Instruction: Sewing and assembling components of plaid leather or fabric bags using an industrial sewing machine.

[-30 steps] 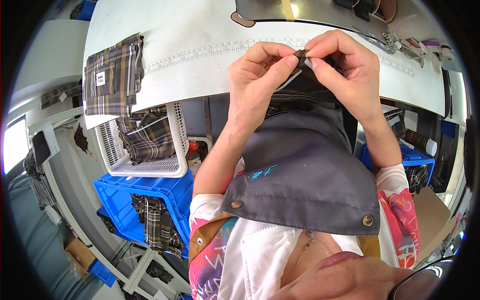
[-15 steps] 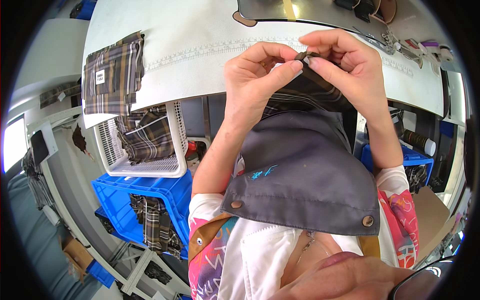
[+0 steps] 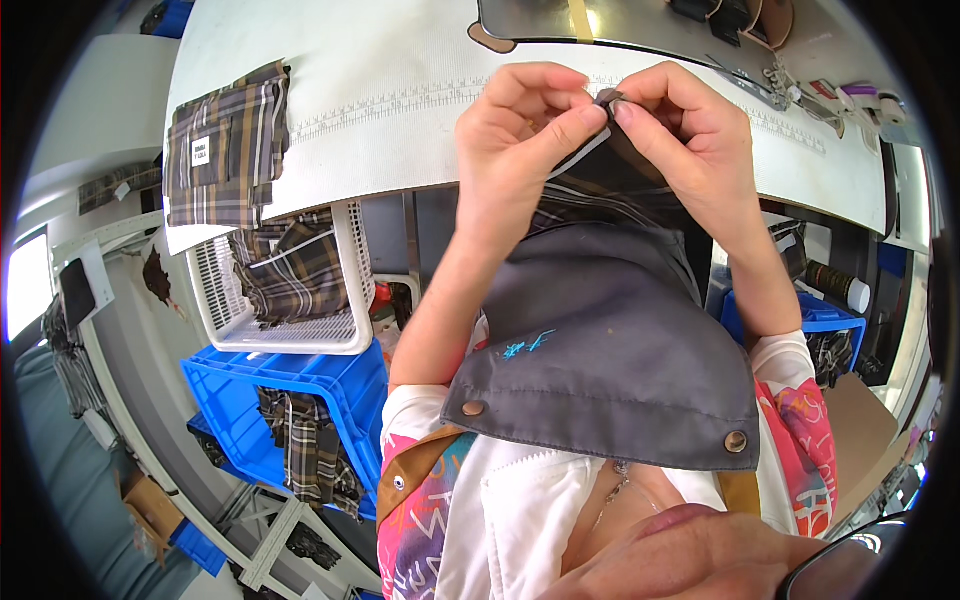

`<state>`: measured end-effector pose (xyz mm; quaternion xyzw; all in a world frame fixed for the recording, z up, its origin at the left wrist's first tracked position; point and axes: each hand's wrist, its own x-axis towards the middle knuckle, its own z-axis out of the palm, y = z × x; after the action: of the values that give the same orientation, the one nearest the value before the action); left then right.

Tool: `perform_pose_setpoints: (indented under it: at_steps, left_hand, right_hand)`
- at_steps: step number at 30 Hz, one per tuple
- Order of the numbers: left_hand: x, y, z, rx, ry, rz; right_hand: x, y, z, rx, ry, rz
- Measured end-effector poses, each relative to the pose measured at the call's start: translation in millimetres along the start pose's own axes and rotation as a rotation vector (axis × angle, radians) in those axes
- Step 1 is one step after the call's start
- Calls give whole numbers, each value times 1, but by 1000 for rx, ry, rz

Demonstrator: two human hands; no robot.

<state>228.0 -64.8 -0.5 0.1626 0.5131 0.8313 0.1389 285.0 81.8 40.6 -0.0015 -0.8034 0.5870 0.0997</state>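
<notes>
Cloth's place: the dark checked cloth (image 3: 612, 186) is held between one and two o'clock from the middle of the view, in front of the edge of the white table (image 3: 380, 55); its lower part is spread toward six o'clock of the hands, up against the grey apron (image 3: 600, 330), where its end is hidden.
Left hand's grip: by the left hand (image 3: 522, 135), at nine o'clock of the held edge, a small fold is pinched narrowly between thumb and fingertips.
Right hand's grip: by the right hand (image 3: 697, 140), at three o'clock of it, the same edge is pinched, thumb close beside the other thumb.
Cloth's weight and feel: light, soft and limp, it is judged; little slip is expected, and breakage need hardly be feared, though creasing could be caused.
Cloth's best hold: the gathered top edge is judged best taken, from both sides, since the loose part would merely sag.
Cloth's look: it is dark brown to black, crossed by tan and pale lines; a narrow white strip is seen at seven o'clock of the pinch. Whether a seam is formed there cannot be told.
Similar cloth: a folded checked stack (image 3: 245, 115) with a white label is laid at ten o'clock.
</notes>
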Motion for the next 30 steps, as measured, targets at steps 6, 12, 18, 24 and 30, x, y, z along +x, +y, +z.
perform_pose_setpoints:
  at_steps: [6,12,18,24,30]
  left_hand:
    - [-8,-16,4,801,124,659]
    - [-5,-21,12,1010,183,775]
    - [1,-21,13,976,175,753]
    - [2,3,5,382,-31,58]
    - [-2,2,4,219,-126,-23]
  right_hand:
    - [-1,9,9,96,127,-78]
    - [-2,13,11,31,191,-89]
    - [-2,16,12,43,213,-115]
    - [-5,14,0,137,103,8]
    - [-6,12,2,163,99,15]
